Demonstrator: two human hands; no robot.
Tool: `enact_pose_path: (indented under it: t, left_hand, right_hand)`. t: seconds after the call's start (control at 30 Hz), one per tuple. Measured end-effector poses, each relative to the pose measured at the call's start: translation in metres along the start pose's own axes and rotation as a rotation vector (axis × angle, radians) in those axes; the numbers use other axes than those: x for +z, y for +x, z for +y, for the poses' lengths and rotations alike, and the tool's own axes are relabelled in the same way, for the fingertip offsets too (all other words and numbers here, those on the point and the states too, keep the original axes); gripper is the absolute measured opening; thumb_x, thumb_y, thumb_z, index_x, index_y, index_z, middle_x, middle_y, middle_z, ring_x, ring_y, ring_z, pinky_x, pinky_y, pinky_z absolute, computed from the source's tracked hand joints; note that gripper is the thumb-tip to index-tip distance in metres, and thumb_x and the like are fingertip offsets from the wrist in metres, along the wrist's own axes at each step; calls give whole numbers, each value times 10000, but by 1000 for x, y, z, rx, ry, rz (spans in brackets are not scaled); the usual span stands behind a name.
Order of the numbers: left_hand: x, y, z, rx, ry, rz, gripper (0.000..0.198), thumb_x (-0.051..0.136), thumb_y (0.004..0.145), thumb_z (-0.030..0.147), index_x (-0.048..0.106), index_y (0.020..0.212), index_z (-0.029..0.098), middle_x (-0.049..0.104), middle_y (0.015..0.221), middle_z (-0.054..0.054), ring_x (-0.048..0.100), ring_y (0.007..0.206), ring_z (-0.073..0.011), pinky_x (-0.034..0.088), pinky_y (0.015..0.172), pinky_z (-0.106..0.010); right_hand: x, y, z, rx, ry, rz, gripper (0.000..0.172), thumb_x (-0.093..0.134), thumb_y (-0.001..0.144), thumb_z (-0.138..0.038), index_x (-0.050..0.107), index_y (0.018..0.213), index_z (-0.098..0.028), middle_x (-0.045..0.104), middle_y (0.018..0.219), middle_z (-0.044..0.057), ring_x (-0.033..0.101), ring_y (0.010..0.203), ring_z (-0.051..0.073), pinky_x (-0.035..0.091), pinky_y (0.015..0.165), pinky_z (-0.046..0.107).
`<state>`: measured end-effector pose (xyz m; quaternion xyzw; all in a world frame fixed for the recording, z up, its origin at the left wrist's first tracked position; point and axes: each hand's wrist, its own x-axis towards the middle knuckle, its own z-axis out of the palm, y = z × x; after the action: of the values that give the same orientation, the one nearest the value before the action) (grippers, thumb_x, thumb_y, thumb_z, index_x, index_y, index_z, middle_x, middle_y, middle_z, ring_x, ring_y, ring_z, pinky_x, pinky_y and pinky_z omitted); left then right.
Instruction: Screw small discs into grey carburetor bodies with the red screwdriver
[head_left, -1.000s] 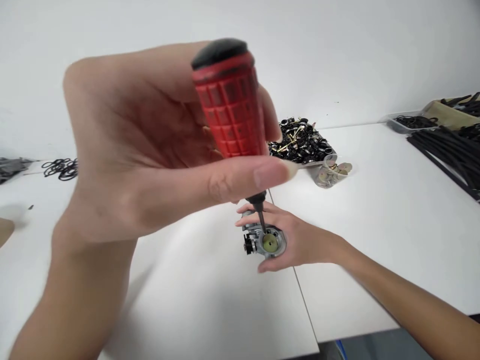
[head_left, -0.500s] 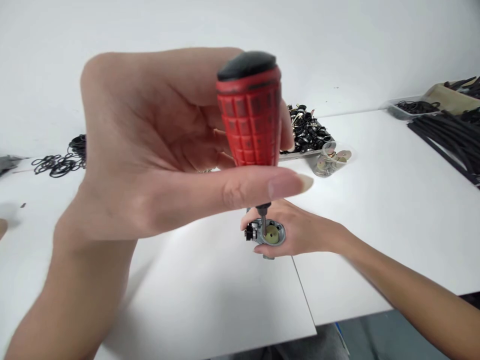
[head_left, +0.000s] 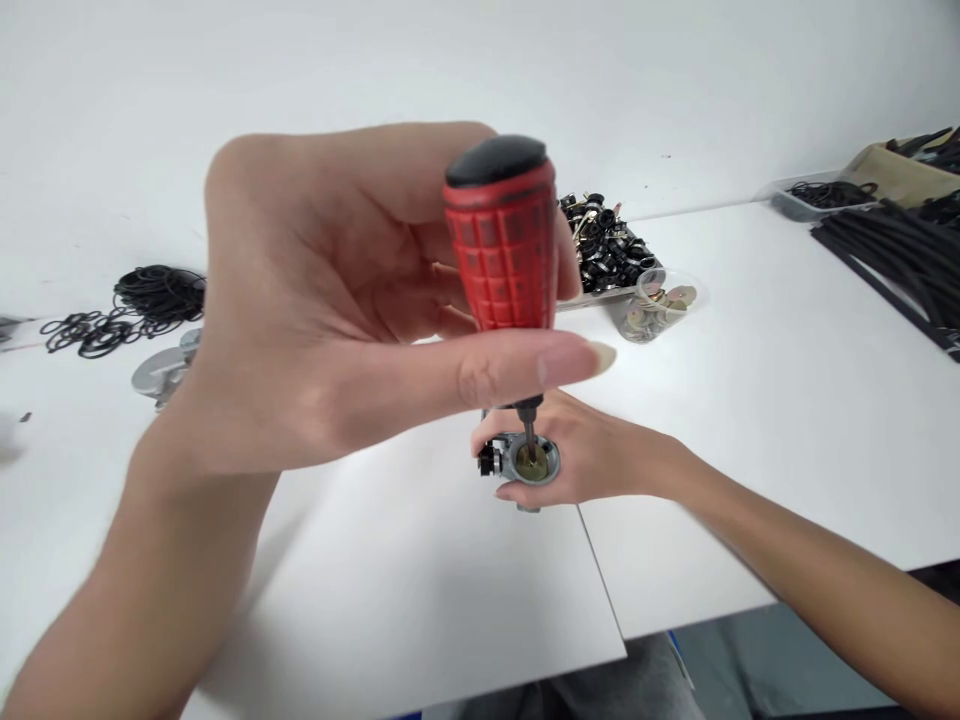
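Note:
My left hand [head_left: 322,320] is closed round a screwdriver [head_left: 506,250] with a red ribbed handle and a black cap, held upright close to the camera. Its thumb lies across the lower handle. The thin metal shaft points down into the round bore of a small grey metal carburetor [head_left: 556,465]. Inside the bore sits a brass-coloured disc [head_left: 526,468], and the tip appears to meet it near its middle. My right hand [head_left: 581,450] grips the carburetor from the right, fingers around the bore. A black fitting [head_left: 487,460] sticks out on the carburetor's left.
Behind are a tray of black and metal parts [head_left: 611,250] and a clear cup of discs [head_left: 652,310]. Black rings [head_left: 154,295] and a grey metal part [head_left: 161,370] lie left. Black tubes [head_left: 892,255] and a ring box [head_left: 821,200] are at right.
The screwdriver tip has moved from the bore's left side onto the disc near its middle. The disc looks darker now. The view has shifted slightly, showing the grey part at left.

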<state>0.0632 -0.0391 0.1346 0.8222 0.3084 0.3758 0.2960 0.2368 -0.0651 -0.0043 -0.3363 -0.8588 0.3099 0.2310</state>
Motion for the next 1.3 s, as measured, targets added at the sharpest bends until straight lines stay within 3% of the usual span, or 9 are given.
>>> enact_pose_path:
  t: [0.13,0.33,0.5,0.63,0.7,0.87,1.0,1.17,1.3]
  left_hand:
    - [-2,-1,1,49,25,-11,420,642,789,600,688,683,196,614,585,-2,628,515,-119,535,399,-217]
    - [-1,0,-4,-58,23,19,521,587,803,642,679,652,152,649,622,-25,648,540,-130,537,413,-224]
    - [2,3,-4,0,19,0,446,682,731,629,669,653,190,634,637,-5,642,551,-130,540,405,-240]
    - [1,-1,-10,99,33,-33,451,634,773,626,609,658,191,616,658,31,622,562,-102,545,429,-247]
    - [-1,-4,-16,142,17,-50,398,629,797,580,616,710,191,636,714,42,635,586,-99,554,450,-253]
    - [-2,-3,-27,150,7,-72,153,771,739,270,658,801,187,652,788,65,663,647,-90,559,503,-218]
    - [4,3,-27,124,-42,-66,430,773,743,323,640,1150,282,656,1036,8,709,737,-156,595,525,-264]
    - [11,7,-14,65,-85,-113,356,817,685,223,714,1022,271,676,1030,-23,728,844,-240,641,625,-351]
    - [13,6,-16,279,-127,-60,293,779,746,285,732,1033,253,684,936,-32,714,916,-258,641,700,-409]
  right_hand:
    - [1,0,1,-4,-3,5,306,698,776,-321,655,1074,-267,466,1272,63,479,1195,217,376,1099,397]
    - [3,-1,3,-16,-15,23,306,686,780,-319,662,1082,-272,480,1256,67,488,1167,212,392,1072,386]
    - [3,0,4,-27,-21,21,296,672,789,-322,662,1081,-271,479,1251,72,484,1173,213,391,1070,385]
    - [3,-1,3,-12,-13,13,299,666,802,-341,657,1093,-275,473,1278,67,478,1186,218,375,1086,395]
    - [3,-1,3,-16,-10,15,304,670,800,-342,656,1096,-275,469,1289,66,481,1186,214,370,1090,392]
    - [2,0,2,-20,-22,25,306,698,779,-322,663,1080,-278,439,1286,67,445,1236,211,356,1102,386]
    - [2,2,0,-39,-15,29,291,702,770,-290,668,1057,-262,435,1224,82,423,1247,219,349,1107,411]
    - [1,2,-3,-25,-9,47,300,708,749,-234,674,1047,-250,442,1178,70,479,1119,183,363,1095,405]
    - [0,1,-4,-34,-6,45,301,701,750,-234,667,1049,-254,433,1195,64,469,1142,186,376,1089,406]
